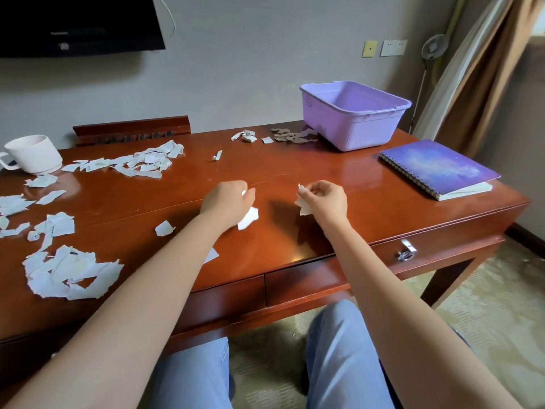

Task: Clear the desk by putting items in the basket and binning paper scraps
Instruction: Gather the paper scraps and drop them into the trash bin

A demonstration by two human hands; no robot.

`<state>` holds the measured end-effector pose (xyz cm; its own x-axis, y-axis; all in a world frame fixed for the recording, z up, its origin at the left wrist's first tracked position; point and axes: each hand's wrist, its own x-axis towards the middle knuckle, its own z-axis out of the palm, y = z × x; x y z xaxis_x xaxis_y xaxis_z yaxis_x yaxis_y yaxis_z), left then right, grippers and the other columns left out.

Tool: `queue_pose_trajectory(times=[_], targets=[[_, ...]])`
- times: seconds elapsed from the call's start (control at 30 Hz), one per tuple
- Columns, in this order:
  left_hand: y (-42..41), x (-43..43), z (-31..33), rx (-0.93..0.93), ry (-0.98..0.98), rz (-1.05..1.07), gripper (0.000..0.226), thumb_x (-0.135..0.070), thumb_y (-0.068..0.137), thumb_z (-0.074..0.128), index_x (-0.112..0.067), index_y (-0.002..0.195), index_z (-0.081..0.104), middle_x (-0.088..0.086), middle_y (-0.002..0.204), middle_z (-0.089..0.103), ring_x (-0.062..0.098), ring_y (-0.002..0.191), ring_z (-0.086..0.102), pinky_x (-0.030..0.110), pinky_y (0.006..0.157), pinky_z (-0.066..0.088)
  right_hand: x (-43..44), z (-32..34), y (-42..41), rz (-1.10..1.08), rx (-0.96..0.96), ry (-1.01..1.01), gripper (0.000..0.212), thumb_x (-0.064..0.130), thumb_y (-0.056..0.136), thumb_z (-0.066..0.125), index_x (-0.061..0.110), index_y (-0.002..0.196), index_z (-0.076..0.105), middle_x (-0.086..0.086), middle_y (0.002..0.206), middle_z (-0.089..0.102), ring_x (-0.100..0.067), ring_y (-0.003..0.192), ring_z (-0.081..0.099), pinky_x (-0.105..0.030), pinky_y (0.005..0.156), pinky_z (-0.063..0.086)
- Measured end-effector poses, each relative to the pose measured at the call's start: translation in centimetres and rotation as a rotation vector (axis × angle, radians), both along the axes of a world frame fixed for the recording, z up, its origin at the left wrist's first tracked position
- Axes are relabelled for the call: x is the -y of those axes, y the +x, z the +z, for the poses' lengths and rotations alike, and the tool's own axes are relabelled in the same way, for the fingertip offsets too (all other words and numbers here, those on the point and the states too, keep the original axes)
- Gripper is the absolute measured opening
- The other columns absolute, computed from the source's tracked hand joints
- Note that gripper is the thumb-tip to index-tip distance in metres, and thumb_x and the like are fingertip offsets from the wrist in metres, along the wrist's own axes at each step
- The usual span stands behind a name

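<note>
My left hand (228,200) is over the middle of the red-brown desk (295,231) and holds white paper scraps (248,218) in its curled fingers. My right hand (324,199) is a little to the right and pinches more paper scraps (303,203). Several torn pale scraps lie in heaps at the left front (67,273), at the back left (138,163) and beside the basket (283,135). An empty purple basket (362,134) stands at the back right. A purple spiral notebook (436,166) lies on the right. A white mug (31,154) sits at the far left.
A dark screen (79,25) hangs on the wall at the upper left. A wooden rack (132,131) stands behind the desk. Two drawers (295,278) are under the desk front, the right one with a metal handle (407,250). A curtain (486,69) hangs at the right.
</note>
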<state>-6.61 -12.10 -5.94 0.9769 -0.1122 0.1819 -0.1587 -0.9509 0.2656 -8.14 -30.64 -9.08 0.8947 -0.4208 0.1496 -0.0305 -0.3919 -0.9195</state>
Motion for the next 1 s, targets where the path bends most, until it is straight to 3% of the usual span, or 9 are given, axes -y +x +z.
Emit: queue_pose_trajectory(times=[0.1,0.17,0.37,0.47,0.57,0.7,0.8,0.9,1.0], targets=[[1.0,2.8,1.3,-0.003,-0.099,-0.03,0.038,-0.036,0.1,0.034,-0.02,0.066,0.04,-0.001,0.066,0.043,0.012,0.058,0.042,0.018,0.05,0.032,1.8,0.2,-0.7,-0.037,0.04,0.197,0.021,0.027,0.075,0.076,0.023,0.059,0.062,0.006,0.061,0.063,-0.023,0.073,0.069,-0.046,0.077,0.058],[1.1,5.2,1.5,-0.001,-0.159,-0.078,0.038,-0.037,0.099,0.034,-0.02,0.065,0.04,-0.001,0.067,0.045,0.012,0.059,0.044,0.019,0.054,0.037,3.5,0.6,-1.6,-0.064,0.072,0.245,0.019,0.025,0.074,0.075,0.022,0.06,0.063,-0.002,0.067,0.068,-0.025,0.075,0.071,-0.047,0.077,0.057],[-0.9,15.1,0.2,-0.064,-0.33,-0.308,0.042,-0.032,0.097,0.041,-0.015,0.059,0.033,0.002,0.061,0.035,0.023,0.063,0.036,0.031,0.059,0.031,10.9,0.5,-5.9,-0.208,0.181,0.393,0.016,0.02,0.081,0.074,0.014,0.069,0.064,-0.007,0.073,0.065,-0.015,0.065,0.064,-0.026,0.058,0.053],[-2.4,20.3,-0.9,-0.096,-0.336,-0.439,0.046,-0.03,0.096,0.045,-0.015,0.055,0.028,0.002,0.057,0.031,0.027,0.067,0.034,0.033,0.061,0.029,14.8,-0.8,-8.5,-0.322,0.178,0.438,0.016,0.02,0.081,0.074,0.016,0.07,0.064,-0.007,0.076,0.067,-0.014,0.064,0.062,-0.023,0.058,0.053],[-4.1,25.3,-2.3,-0.104,-0.326,-0.564,0.048,-0.029,0.095,0.046,-0.015,0.054,0.026,0.016,0.061,0.036,0.039,0.07,0.04,0.039,0.062,0.034,18.6,-2.7,-11.2,-0.457,0.162,0.451,0.014,0.019,0.081,0.073,0.016,0.07,0.065,-0.002,0.068,0.065,-0.01,0.059,0.06,-0.019,0.053,0.049],[-6.3,30.8,-3.8,-0.013,-0.238,-0.688,0.047,-0.032,0.097,0.042,-0.017,0.056,0.025,0.001,0.055,0.032,0.029,0.064,0.035,0.031,0.055,0.025,23.9,-6.5,-14.3,-0.597,0.133,0.497,0.011,0.018,0.082,0.073,0.01,0.079,0.067,-0.001,0.069,0.065,-0.008,0.059,0.061,-0.013,0.053,0.048],[-6.6,33.5,-4.4,0.126,-0.182,-0.748,0.042,-0.031,0.098,0.04,-0.016,0.06,0.03,0.001,0.061,0.04,0.028,0.062,0.036,0.029,0.051,0.02,27.2,-9.7,-15.6,-0.677,0.079,0.535,0.011,0.017,0.084,0.07,0.006,0.087,0.067,0.0,0.072,0.064,-0.005,0.058,0.058,-0.008,0.049,0.045],[-6.4,36.1,-5.4,0.228,-0.199,-0.828,0.032,-0.028,0.098,0.042,-0.013,0.07,0.04,0.007,0.062,0.048,0.027,0.057,0.04,0.025,0.051,0.025,29.8,-13.2,-16.0,-0.733,0.03,0.562,0.012,0.015,0.084,0.07,0.005,0.088,0.067,-0.003,0.074,0.065,-0.008,0.061,0.059,-0.007,0.049,0.044],[-6.9,39.1,-7.4,0.179,-0.193,-0.945,0.03,-0.027,0.098,0.043,-0.015,0.071,0.042,0.005,0.06,0.047,0.028,0.055,0.045,0.027,0.054,0.03,31.8,-16.4,-16.0,-0.753,-0.032,0.585,0.011,0.016,0.083,0.071,0.007,0.085,0.066,-0.008,0.08,0.067,-0.013,0.067,0.062,-0.007,0.05,0.045]])
